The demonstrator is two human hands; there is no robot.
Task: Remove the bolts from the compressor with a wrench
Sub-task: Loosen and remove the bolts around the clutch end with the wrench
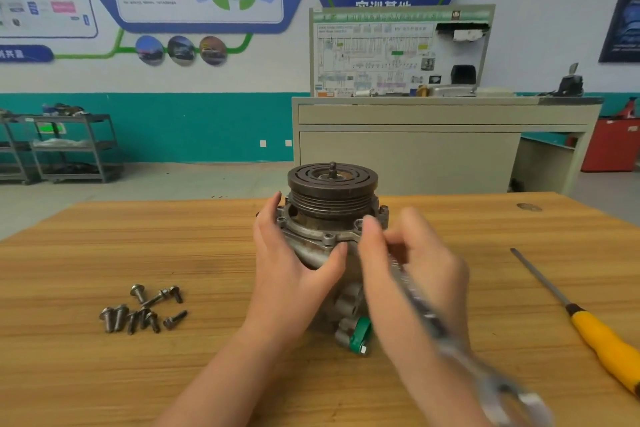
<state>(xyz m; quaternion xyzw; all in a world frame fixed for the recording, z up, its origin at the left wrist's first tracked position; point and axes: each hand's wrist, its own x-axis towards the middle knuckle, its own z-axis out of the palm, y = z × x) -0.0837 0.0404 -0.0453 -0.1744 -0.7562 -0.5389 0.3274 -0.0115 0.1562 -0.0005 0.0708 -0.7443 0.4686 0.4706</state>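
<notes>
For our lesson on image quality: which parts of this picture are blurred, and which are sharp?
Head view: the right hand and the wrench it holds are smeared by motion; the loose bolts, the compressor and the left hand stay sharp.

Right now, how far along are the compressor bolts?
Done: a pile of loose bolts lies on the table. In hand: the left hand steadies the compressor while the right hand works the blurred wrench at the flange. How many bolts remain is unclear.
</notes>
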